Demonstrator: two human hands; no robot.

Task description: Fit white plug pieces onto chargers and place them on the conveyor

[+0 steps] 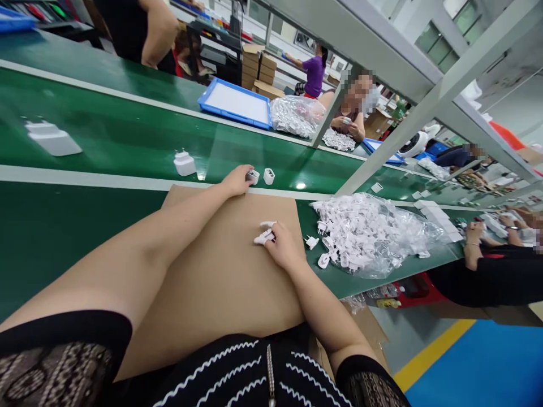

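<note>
My left hand reaches to the near edge of the green conveyor belt, its fingers closed on a white charger housing. Just right of it stands a second white charger housing with its open end showing. My right hand hovers over a brown cardboard sheet; white covers, apparently finger cots, sit on its fingertips. Those fingers are apart, and I see nothing held in them. Near that hand lie a loose white plug piece with pins and a small white part.
A clear bag heaped with white plug parts lies to the right. White chargers stand on the belt. Across it are a blue tray, another bag and a seated co-worker. A slanted metal post rises beyond the bag.
</note>
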